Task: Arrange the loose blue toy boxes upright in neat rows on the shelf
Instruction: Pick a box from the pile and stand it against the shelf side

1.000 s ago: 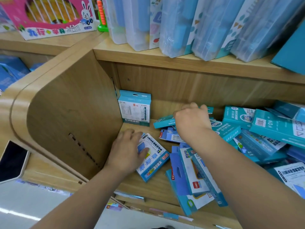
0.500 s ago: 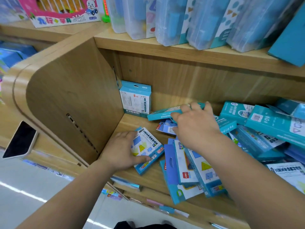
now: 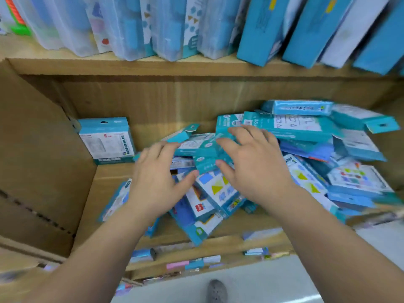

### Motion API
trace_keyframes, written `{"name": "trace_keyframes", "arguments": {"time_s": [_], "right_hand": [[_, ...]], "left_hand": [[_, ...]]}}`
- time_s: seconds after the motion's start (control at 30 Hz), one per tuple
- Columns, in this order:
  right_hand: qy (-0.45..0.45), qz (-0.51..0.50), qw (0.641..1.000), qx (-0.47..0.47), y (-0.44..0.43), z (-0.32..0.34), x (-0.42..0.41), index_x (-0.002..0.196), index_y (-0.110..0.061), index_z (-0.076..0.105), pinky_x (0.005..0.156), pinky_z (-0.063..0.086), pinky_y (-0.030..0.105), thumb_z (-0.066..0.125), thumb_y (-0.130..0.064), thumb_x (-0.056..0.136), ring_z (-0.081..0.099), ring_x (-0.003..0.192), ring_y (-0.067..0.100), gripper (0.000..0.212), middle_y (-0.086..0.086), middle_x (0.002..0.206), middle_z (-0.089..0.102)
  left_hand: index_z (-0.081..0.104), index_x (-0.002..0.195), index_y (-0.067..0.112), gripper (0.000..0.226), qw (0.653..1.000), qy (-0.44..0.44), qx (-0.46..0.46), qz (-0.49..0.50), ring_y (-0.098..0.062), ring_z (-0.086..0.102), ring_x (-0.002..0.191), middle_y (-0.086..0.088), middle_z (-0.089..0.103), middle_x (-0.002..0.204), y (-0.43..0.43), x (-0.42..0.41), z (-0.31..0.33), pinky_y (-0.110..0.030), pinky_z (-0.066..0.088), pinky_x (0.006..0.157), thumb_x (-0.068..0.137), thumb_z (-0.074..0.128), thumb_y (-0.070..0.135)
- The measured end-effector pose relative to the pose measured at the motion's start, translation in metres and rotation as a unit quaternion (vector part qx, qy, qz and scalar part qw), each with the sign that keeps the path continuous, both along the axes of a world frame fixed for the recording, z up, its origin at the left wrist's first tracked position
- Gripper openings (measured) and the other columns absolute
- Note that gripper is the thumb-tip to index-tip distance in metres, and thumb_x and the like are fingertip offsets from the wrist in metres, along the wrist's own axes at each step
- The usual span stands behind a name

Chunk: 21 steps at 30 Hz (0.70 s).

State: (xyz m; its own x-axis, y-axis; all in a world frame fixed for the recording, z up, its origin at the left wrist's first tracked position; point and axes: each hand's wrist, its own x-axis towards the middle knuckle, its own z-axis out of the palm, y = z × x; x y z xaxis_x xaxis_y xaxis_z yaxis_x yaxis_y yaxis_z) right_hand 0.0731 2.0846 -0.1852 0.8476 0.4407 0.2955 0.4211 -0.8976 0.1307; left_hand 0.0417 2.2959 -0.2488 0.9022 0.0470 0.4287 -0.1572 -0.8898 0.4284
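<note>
Shoe tip nearest, on pale floor. Next, two bare hands over the heap: left hand spread with thumb out, right hand splayed on teal lids, neither clamped on anything as far as the blur allows. Under and beyond them, loose blue boxes lying flat and overlapped across the shelf board, thickest to the right. Probably gathering a handful. Best to lift only the top few, square their edges between both palms, turn printed faces forward, then stand them tight against the upright box in the back-left corner for a true start to the row. Some risk of dragging front boxes off the lip. Counted: two hands; one box standing; loose ones well over a dozen, exact number lost to blur. Farthest, above, roughly half a dozen clear cases and at least three tall blue cartons.
</note>
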Motion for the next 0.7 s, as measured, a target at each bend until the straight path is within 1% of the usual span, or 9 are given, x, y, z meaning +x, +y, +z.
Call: {"name": "trace_keyframes", "arguments": {"time_s": [0.1, 0.2, 0.27, 0.33, 0.47, 0.6, 0.7], "right_hand": [[-0.009, -0.061, 0.997, 0.034, -0.050, 0.003, -0.015, 0.123, -0.027, 0.065, 0.092, 0.046, 0.048, 0.050, -0.055, 0.084, 0.055, 0.114, 0.031, 0.050, 0.004, 0.123, 0.062], [-0.013, -0.101, 0.991, 0.085, -0.108, 0.001, -0.026, 0.121, -0.023, 0.068, 0.087, 0.052, 0.048, 0.045, -0.053, 0.085, 0.058, 0.108, 0.034, 0.052, 0.007, 0.120, 0.064], [-0.016, -0.125, 0.986, 0.112, -0.149, 0.000, -0.028, 0.120, -0.021, 0.069, 0.087, 0.053, 0.049, 0.047, -0.053, 0.087, 0.059, 0.106, 0.036, 0.051, 0.008, 0.120, 0.064], [-0.026, -0.143, 0.980, 0.135, -0.191, -0.001, -0.027, 0.118, -0.020, 0.070, 0.086, 0.054, 0.048, 0.054, -0.051, 0.085, 0.060, 0.105, 0.036, 0.047, 0.008, 0.119, 0.065], [-0.042, -0.150, 0.974, 0.164, -0.279, -0.010, -0.019, 0.118, -0.021, 0.069, 0.081, 0.055, 0.047, 0.055, -0.052, 0.085, 0.060, 0.101, 0.036, 0.047, 0.007, 0.117, 0.064], [-0.019, -0.144, 0.973, 0.178, -0.377, -0.029, -0.008, 0.112, -0.020, 0.068, 0.080, 0.054, 0.047, 0.050, -0.053, 0.087, 0.060, 0.099, 0.035, 0.045, 0.005, 0.113, 0.064], [0.035, -0.169, 0.970, 0.172, -0.443, -0.043, -0.004, 0.117, -0.022, 0.068, 0.081, 0.053, 0.045, 0.060, -0.046, 0.091, 0.058, 0.102, 0.032, 0.037, 0.002, 0.114, 0.062]], "left_hand": [[0.059, 0.126, 0.016, 0.069, 0.998, -0.016, -0.004, -0.067, -0.033, 0.056, 0.111, -0.008, 0.059, 0.121, -0.048, 0.008, 0.018, -0.047, 0.044, 0.098, 0.076, 0.060, 0.063], [0.060, 0.126, 0.014, 0.071, 0.992, -0.018, 0.013, -0.127, -0.033, 0.055, 0.113, -0.008, 0.059, 0.122, -0.100, 0.014, 0.030, -0.047, 0.044, 0.099, 0.076, 0.058, 0.065], [0.060, 0.125, 0.016, 0.071, 0.988, -0.017, 0.026, -0.154, -0.034, 0.055, 0.112, -0.008, 0.058, 0.123, -0.136, 0.018, 0.038, -0.047, 0.044, 0.098, 0.076, 0.055, 0.067], [0.061, 0.124, 0.016, 0.069, 0.983, -0.029, 0.040, -0.175, -0.034, 0.055, 0.109, -0.007, 0.058, 0.121, -0.177, 0.021, 0.044, -0.047, 0.045, 0.097, 0.077, 0.055, 0.066], [0.063, 0.120, 0.013, 0.065, 0.970, -0.070, 0.064, -0.224, -0.033, 0.057, 0.107, -0.008, 0.060, 0.117, -0.268, 0.023, 0.050, -0.047, 0.046, 0.094, 0.077, 0.060, 0.061], [0.062, 0.122, 0.018, 0.063, 0.966, -0.059, 0.093, -0.232, -0.032, 0.055, 0.109, -0.006, 0.058, 0.121, -0.363, 0.024, 0.047, -0.046, 0.045, 0.096, 0.077, 0.060, 0.061], [0.060, 0.124, 0.020, 0.064, 0.964, -0.025, 0.111, -0.240, -0.030, 0.055, 0.109, -0.003, 0.058, 0.120, -0.424, 0.030, 0.045, -0.046, 0.047, 0.094, 0.078, 0.055, 0.065]]}}
